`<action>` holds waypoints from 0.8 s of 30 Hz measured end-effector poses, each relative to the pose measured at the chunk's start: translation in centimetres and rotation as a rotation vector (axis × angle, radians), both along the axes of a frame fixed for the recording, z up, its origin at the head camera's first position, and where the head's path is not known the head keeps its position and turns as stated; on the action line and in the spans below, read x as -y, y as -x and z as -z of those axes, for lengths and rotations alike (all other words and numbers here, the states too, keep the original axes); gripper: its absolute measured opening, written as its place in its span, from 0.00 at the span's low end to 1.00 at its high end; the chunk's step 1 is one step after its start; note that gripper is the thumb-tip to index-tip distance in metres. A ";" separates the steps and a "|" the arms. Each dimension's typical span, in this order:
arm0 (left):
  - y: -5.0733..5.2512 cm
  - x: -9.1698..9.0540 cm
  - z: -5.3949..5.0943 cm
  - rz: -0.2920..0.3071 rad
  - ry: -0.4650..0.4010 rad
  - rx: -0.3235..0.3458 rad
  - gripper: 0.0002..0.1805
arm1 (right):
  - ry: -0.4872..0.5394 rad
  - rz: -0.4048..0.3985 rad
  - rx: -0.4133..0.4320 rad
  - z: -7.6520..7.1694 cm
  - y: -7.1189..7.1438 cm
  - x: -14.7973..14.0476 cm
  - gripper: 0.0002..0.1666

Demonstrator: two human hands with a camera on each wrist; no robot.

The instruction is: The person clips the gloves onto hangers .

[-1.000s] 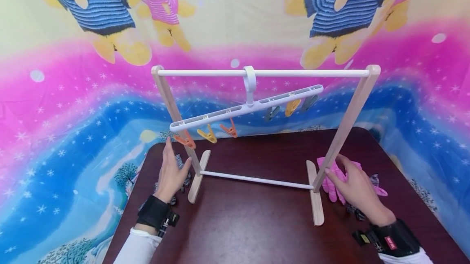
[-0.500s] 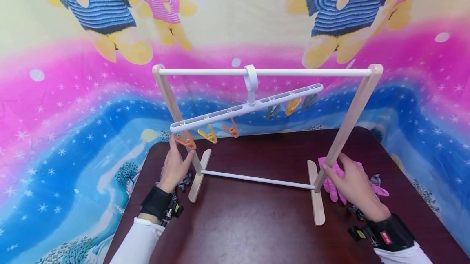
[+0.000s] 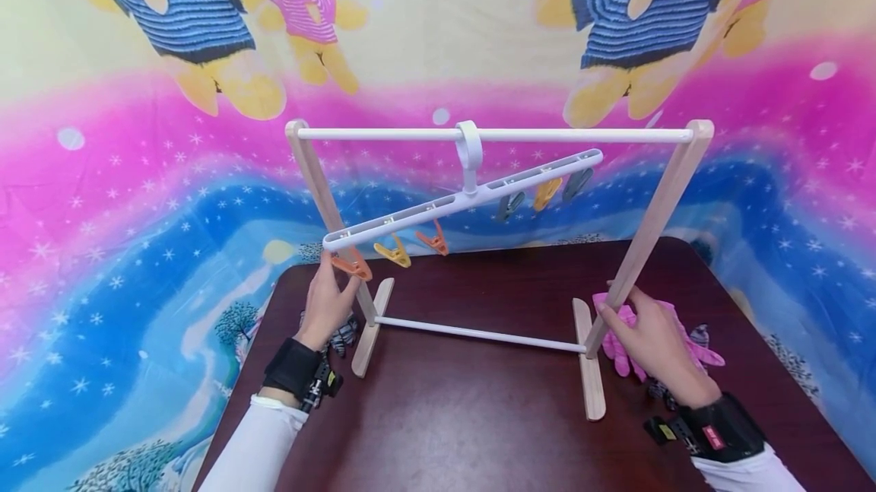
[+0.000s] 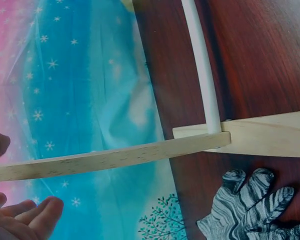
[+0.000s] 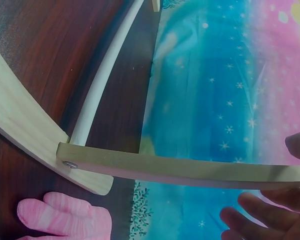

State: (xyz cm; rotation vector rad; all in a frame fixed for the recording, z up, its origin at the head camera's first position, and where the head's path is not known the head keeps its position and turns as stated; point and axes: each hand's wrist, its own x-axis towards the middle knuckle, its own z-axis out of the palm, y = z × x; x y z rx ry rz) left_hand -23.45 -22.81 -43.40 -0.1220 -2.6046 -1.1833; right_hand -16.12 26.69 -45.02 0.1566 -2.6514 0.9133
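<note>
A wooden rack with a white top rail (image 3: 582, 135) stands on the table. From that rail hangs a white clip hanger (image 3: 411, 220), tilted with its left end low, carrying several orange, yellow and grey clothespins (image 3: 393, 252). My left hand (image 3: 326, 309) reaches up beside the rack's left post (image 3: 318, 180), fingers extended, index fingertip at the hanger's left end by an orange clothespin (image 3: 352, 264). Thumb and fingers straddle the post with gaps in the left wrist view. My right hand (image 3: 657, 344) holds the right post (image 3: 650, 230) low down, thumb in front, fingers behind.
Pink gloves (image 5: 65, 215) lie on the dark table (image 3: 445, 431) under my right hand, with a striped cloth piece (image 3: 699, 335) beside them. Black-and-grey striped gloves (image 4: 245, 205) lie near the left foot. A lower white bar (image 3: 479, 335) joins the wooden feet. Patterned fabric hangs behind.
My left hand has moved slightly right and closer to the hanger's end. The hanger's left end has shifted right and a little down, its right end up. The right hand has barely moved.
</note>
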 end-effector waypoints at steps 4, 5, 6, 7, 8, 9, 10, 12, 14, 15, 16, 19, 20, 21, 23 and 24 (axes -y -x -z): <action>0.2 -0.1 0.2 0.012 0.004 0.009 0.38 | 0.013 -0.009 -0.004 0.1 0.1 0.0 0.24; 0.2 -0.2 0.2 0.012 0.007 0.013 0.37 | 0.013 -0.010 -0.008 0.1 0.1 0.0 0.23; 0.3 -0.2 0.3 0.016 0.015 0.012 0.36 | 0.012 -0.011 -0.012 0.2 0.2 0.0 0.22; 0.3 -0.3 0.4 0.016 0.024 0.012 0.34 | 0.011 -0.013 -0.014 0.2 0.2 0.0 0.22; 0.4 -0.4 0.4 0.015 0.035 0.009 0.32 | 0.010 -0.012 -0.017 0.2 0.2 0.0 0.21; 0.5 -0.5 0.5 0.014 0.040 0.007 0.28 | 0.010 -0.014 -0.022 0.2 0.2 0.0 0.21; 0.5 -0.5 0.5 0.011 0.052 0.004 0.25 | 0.012 -0.016 -0.027 0.2 0.2 0.0 0.20; 0.7 -0.7 0.6 0.011 0.068 -0.012 0.18 | 0.017 -0.019 -0.036 0.2 0.2 0.1 0.20; 0.8 -0.8 0.6 0.005 0.079 -0.025 0.12 | 0.026 -0.021 -0.037 0.1 0.2 0.1 0.19; 0.8 -0.8 0.6 0.004 0.081 -0.031 0.10 | 0.030 -0.023 -0.037 0.1 0.2 0.1 0.19; 0.8 -0.8 0.6 0.002 0.088 -0.040 0.08 | 0.030 -0.022 -0.037 0.0 0.2 0.2 0.18; 0.8 -0.9 0.6 -0.009 0.101 -0.050 0.08 | 0.034 -0.023 -0.028 -0.1 0.2 0.2 0.17; 0.8 -0.9 0.7 -0.010 0.102 -0.051 0.08 | 0.038 -0.025 -0.021 -0.1 0.2 0.3 0.17; 0.8 -0.8 0.7 -0.012 0.101 -0.047 0.09 | 0.037 -0.024 -0.017 -0.1 0.2 0.3 0.17; 0.8 -0.8 0.9 -0.017 0.098 -0.042 0.10 | 0.039 -0.026 -0.005 -0.1 0.2 0.4 0.17; 0.7 -0.8 1.0 -0.019 0.094 -0.038 0.11 | 0.042 -0.026 0.002 -0.1 0.2 0.4 0.16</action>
